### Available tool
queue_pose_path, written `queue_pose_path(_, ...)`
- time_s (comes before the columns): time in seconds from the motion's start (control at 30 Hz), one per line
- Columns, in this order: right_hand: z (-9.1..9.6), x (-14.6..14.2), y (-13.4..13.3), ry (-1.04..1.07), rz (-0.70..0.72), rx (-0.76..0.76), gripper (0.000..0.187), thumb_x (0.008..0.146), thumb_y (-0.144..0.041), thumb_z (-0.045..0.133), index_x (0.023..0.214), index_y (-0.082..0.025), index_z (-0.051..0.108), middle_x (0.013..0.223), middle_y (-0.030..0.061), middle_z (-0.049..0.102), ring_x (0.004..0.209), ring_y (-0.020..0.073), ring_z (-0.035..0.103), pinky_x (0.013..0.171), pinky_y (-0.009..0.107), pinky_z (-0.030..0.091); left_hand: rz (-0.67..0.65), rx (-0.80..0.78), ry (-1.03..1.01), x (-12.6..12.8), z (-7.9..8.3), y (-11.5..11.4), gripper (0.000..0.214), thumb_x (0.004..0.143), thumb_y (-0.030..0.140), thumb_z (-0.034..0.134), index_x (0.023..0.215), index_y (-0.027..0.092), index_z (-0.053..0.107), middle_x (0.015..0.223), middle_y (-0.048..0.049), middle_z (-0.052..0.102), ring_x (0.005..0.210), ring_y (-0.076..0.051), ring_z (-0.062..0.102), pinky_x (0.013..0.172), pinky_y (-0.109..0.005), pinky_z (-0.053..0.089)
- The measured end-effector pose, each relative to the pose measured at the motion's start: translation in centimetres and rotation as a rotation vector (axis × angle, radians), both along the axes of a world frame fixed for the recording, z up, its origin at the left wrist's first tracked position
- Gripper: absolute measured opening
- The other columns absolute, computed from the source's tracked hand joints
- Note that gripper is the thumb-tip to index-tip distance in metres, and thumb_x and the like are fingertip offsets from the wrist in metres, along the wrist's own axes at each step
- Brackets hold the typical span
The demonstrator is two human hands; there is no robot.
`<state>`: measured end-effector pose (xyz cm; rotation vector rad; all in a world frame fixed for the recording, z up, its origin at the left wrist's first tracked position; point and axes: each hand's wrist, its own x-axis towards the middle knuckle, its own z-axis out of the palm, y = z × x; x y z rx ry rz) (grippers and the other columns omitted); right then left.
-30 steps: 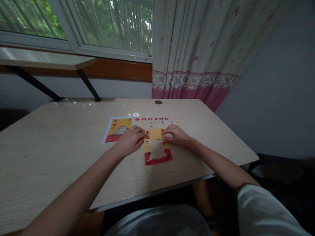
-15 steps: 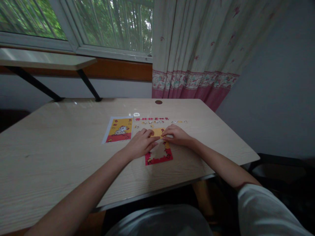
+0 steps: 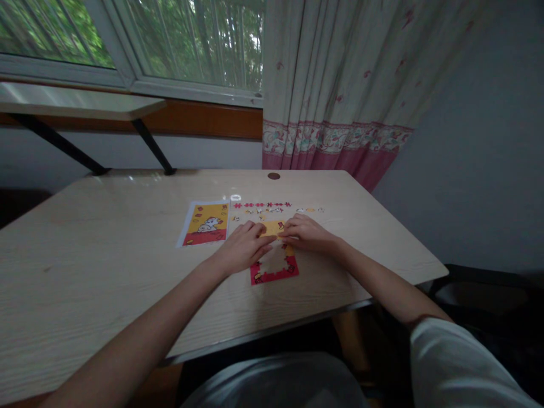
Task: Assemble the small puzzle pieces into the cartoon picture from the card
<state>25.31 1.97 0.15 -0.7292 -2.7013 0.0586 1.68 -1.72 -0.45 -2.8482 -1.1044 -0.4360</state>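
A jigsaw puzzle [image 3: 275,277] lies on the table in front of me, with a red and yellow border joined around a bare middle. My left hand [image 3: 243,247] rests over its left side, index finger and thumb stretched out toward the inner edge of the upper yellow part. From the right, my right hand [image 3: 309,232] reaches in, its fingertips pinched on a small puzzle piece at that same edge, mostly hidden by the fingers. The two hands' fingertips nearly meet there. Left of the puzzle lies a printed reference picture [image 3: 206,225] of a white animal on yellow and red.
Beyond the hands, loose red puzzle pieces [image 3: 260,205] form a row, with several white and yellow pieces [image 3: 276,211] below them. The wooden table [image 3: 127,255] has a round dark cap [image 3: 274,176] near its back edge. A raised shelf [image 3: 80,102] stands at the back left.
Very little differs. My right fingers have shifted slightly at the puzzle's inner upper edge; the left hand stays almost in place.
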Motion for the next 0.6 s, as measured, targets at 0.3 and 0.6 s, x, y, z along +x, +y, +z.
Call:
queue_pose_path(0.3, -0.1, 0.6, 0.5, 0.102, 0.002, -0.079, 0.019, 0.083, -0.031, 0.06, 0.096, -0.02, 0.068, 0.09, 0.0056, 0.067, 0.086, 0.016, 0.056, 0.084, 0.032, 0.039, 0.006, -0.023, -0.006, -0.4, 0.5, -0.3, 0.035, 0.094, 0.039, 0.038, 0.116, 0.026, 0.061, 0.101, -0.0096, 0.054, 0.094, -0.024, 0.044, 0.08, -0.037, 0.037)
queue_pose_path(0.6, 0.3, 1.5, 1.1, 0.061, -0.049, -0.144, 0.034, 0.08, -0.04, 0.063, 0.106, -0.019, 0.065, 0.1, 0.0074, 0.064, 0.095, 0.0184, 0.055, 0.087, 0.034, 0.04, 0.058, -0.056, -0.015, -2.6, 1.5, 0.5, 0.045, 0.091, 0.047, 0.037, 0.122, 0.02, 0.055, 0.106, -0.0113, 0.055, 0.096, -0.025, 0.047, 0.085, -0.039, 0.037)
